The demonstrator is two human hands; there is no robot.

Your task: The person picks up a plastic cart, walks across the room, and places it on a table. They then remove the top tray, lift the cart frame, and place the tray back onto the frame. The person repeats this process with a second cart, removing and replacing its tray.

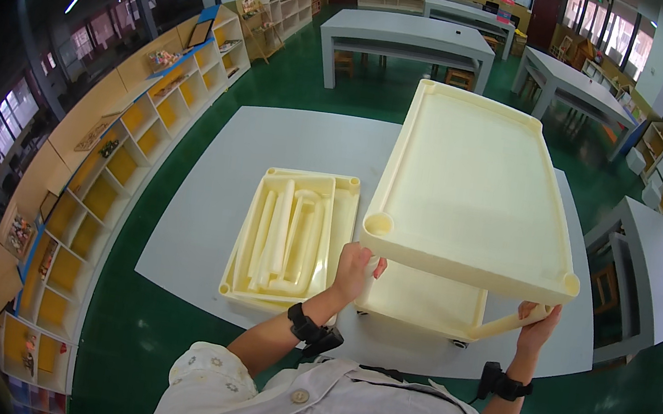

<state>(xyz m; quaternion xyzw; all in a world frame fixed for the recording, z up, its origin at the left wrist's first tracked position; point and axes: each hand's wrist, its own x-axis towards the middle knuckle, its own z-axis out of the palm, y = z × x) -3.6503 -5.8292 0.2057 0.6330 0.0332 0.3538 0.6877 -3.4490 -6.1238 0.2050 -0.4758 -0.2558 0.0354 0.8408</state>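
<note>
A cream plastic cart stands on the grey table, with casters (458,343) under its lower shelf (424,298). Its large upper shelf (470,184) is tilted, with raised rims and round corner sockets. My left hand (352,271) is closed around the post just below the near-left corner; most of that post is hidden by the fingers. At the near-right corner, my right hand (537,323) grips the top of a slanted cream post (505,325), right under the upper shelf. Left of the cart lies another cream tray (344,217) with a smaller bin (322,244) and tubes (283,226) in it.
The grey table (198,188) reaches out beyond both trays. Along the left runs a low shelf unit (141,117) with yellow-backed compartments. Other grey tables (407,31) stand farther off, and one (654,261) is at the right. The floor (135,340) is green.
</note>
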